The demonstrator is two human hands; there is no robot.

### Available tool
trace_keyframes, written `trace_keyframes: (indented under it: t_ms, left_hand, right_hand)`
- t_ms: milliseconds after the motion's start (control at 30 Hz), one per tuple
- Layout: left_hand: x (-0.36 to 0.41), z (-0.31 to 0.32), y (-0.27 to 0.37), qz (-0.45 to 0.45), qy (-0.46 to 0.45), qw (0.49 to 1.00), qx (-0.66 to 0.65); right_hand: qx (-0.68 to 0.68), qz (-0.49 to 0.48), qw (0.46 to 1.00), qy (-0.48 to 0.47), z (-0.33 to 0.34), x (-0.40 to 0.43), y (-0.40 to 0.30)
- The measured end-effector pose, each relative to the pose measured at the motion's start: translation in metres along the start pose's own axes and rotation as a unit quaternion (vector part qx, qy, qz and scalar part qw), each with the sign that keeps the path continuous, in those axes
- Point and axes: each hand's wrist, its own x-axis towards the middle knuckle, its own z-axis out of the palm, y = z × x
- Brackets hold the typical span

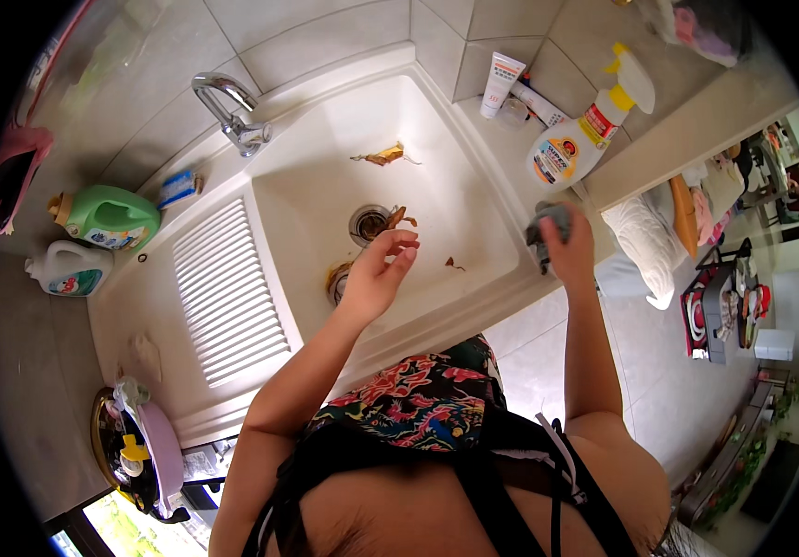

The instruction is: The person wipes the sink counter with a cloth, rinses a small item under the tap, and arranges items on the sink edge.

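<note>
My right hand (573, 249) grips a crumpled dark grey cloth (547, 221), pressed on the right rim of the white laundry sink (469, 209). Over the basin, my left hand (380, 270) hovers with loosely bent fingers and appears to hold nothing. Just beyond its fingertips is a brown dried leaf (396, 218), beside the metal drain (369, 224). Another yellow-brown withered leaf (387, 154) lies farther back in the basin, and a small brown scrap (451, 263) lies toward the right. A round fitting (336, 281) is partly hidden behind my left hand.
A chrome faucet (235, 125) stands behind the basin, left of which is a ribbed washboard (228, 292). Detergent bottles (117, 212) line the left ledge. A spray bottle (573, 146) and a white tube (500, 87) occupy the right back corner. A lilac basin (162, 445) leans lower left.
</note>
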Motion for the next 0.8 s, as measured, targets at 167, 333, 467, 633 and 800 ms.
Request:
trace_keyframes:
  t_ms: [167,333,467,633,800]
  left_hand:
    - [-0.008,-0.003,-0.005,-0.078,-0.066,0.993,0.061]
    - [-0.016,-0.014,-0.012,-0.103,-0.069,0.991,0.056]
    - [-0.017,-0.016,-0.018,-0.106,-0.057,0.993,0.018]
    - [-0.022,-0.018,-0.012,-0.152,-0.055,0.987,0.004]
    - [-0.027,-0.024,-0.017,-0.163,-0.050,0.985,0.009]
  right_hand:
    - [-0.101,0.030,0.994,-0.002,-0.005,-0.001,0.066]
    - [-0.292,-0.028,0.956,0.026,-0.018,0.027,0.065]
    - [-0.221,0.007,0.975,-0.018,-0.019,0.046,0.104]
    - [-0.142,0.080,0.986,0.022,-0.017,0.053,0.117]
    - [-0.336,0.133,0.932,0.024,-0.027,0.044,0.061]
